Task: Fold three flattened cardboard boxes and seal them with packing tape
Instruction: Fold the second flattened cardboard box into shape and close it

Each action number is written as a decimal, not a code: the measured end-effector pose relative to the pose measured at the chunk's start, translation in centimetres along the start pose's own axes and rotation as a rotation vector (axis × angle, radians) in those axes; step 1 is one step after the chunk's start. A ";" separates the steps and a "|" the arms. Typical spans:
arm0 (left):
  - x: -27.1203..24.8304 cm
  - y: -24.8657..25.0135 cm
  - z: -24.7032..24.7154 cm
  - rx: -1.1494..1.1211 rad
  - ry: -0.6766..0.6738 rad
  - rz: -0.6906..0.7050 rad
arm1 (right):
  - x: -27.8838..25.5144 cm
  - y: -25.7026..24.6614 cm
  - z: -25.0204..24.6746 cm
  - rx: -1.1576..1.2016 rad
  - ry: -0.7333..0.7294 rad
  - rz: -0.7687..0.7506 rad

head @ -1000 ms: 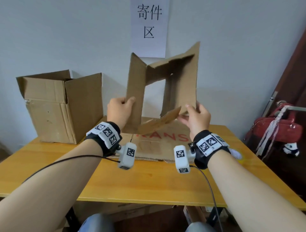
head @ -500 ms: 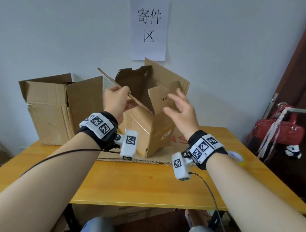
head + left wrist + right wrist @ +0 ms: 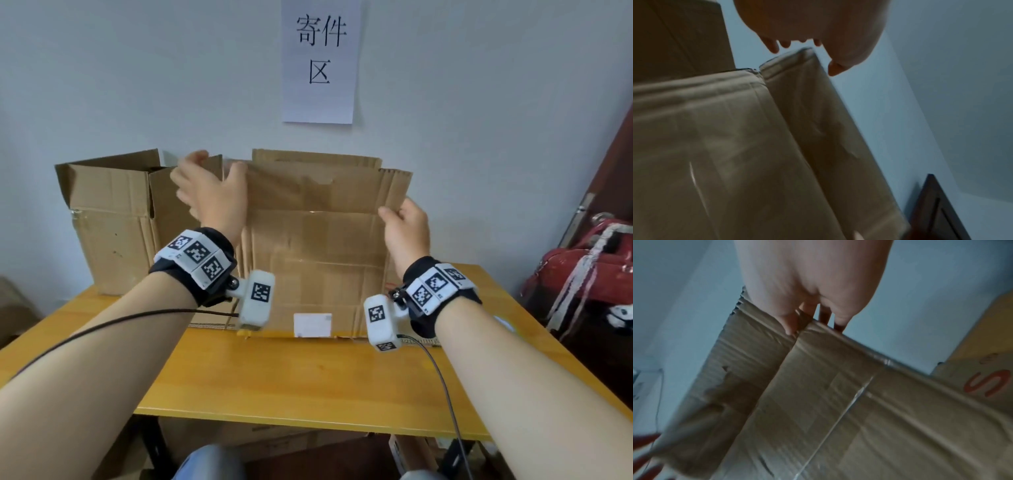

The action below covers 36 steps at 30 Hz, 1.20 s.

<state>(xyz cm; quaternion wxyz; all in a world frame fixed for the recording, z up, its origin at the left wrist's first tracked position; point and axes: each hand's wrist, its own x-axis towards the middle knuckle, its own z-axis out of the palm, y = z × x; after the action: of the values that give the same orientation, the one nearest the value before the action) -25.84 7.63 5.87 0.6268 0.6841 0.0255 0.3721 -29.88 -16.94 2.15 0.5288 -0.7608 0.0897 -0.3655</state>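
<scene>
A brown cardboard box (image 3: 318, 260) stands on the yellow table (image 3: 308, 383), its broad face with a white label toward me and its top flaps up. My left hand (image 3: 212, 192) hovers at the box's upper left corner. Its fingers (image 3: 774, 47) are spread just above the flap (image 3: 818, 113) and hold nothing. My right hand (image 3: 406, 229) grips the upper right corner, thumb (image 3: 789, 324) on the front by the flap slit and the other fingers behind the edge. The same box (image 3: 838, 402) fills the right wrist view.
A second, erected box (image 3: 113, 219) stands open-topped at the back left against the wall. Flat cardboard with red letters (image 3: 982, 382) lies under the middle box. A red bag (image 3: 582, 260) sits off the table's right side. A paper sign (image 3: 320, 58) hangs on the wall.
The box, held up as an open tube and then tilted, now stands upright facing me. My left hand let go of its flap; my right hand took the right corner.
</scene>
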 end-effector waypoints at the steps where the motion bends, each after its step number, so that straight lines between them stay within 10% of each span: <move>1: 0.3 -0.6 -0.2 -0.029 -0.057 0.011 | 0.1 0.1 -0.3 0.034 0.040 0.040; 5: 0.2 -3.6 -0.4 0.052 -0.432 0.044 | 0.1 0.7 -0.7 0.123 0.051 0.130; 21: 0.4 -6.4 0.6 0.155 -0.415 -0.096 | -0.2 2.9 -0.9 0.114 0.025 0.103; 36: 5.9 -1.6 2.9 0.275 -0.856 -0.243 | -0.8 2.4 -1.3 0.099 -0.064 0.102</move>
<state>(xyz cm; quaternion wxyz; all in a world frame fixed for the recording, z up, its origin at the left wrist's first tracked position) -19.28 8.49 7.51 0.5235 0.8449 -0.1066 -0.0267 -30.73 -18.47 -0.10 0.5862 -0.7394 0.0934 -0.3177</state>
